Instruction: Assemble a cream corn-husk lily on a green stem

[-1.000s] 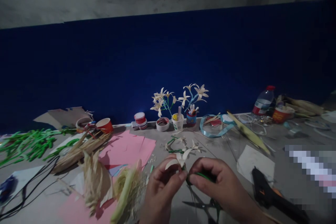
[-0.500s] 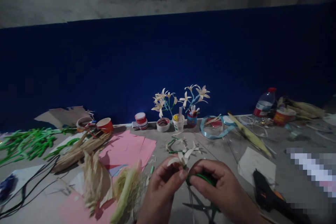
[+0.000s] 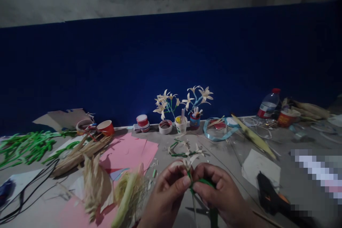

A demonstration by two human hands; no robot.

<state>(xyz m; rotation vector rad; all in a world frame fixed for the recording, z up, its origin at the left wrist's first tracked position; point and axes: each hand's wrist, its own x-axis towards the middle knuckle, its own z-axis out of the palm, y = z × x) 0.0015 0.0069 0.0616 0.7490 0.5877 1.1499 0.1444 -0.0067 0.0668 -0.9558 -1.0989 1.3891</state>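
Observation:
Between the thumb and fingers of my left hand [image 3: 171,187] is the base of a white artificial flower [image 3: 192,159], its petals partly hidden by the fingers. A thin stem [image 3: 195,206] runs down below it. My right hand [image 3: 217,188] is closed in a pinch on a green tape [image 3: 207,182], which meets the stem just under the petals; part of it hangs below that hand. Dark scissors [image 3: 196,209] lie beneath my hands, mostly covered. Just beyond my fingertips rests a green-stemmed ring of small white flowers [image 3: 176,155].
Finished white flowers [image 3: 161,108] stand in cups at the back. A black glue gun [image 3: 269,196] and white card [image 3: 260,167] lie right. Dried husks [image 3: 93,188], pink paper [image 3: 128,151] and green pipe cleaners [image 3: 32,149] cover the left. A bottle [image 3: 269,105] stands back right.
The flower has turned and sunk lower between my fingers. My right hand has shifted slightly, and the green tape now hangs lower below it, covering part of the scissors.

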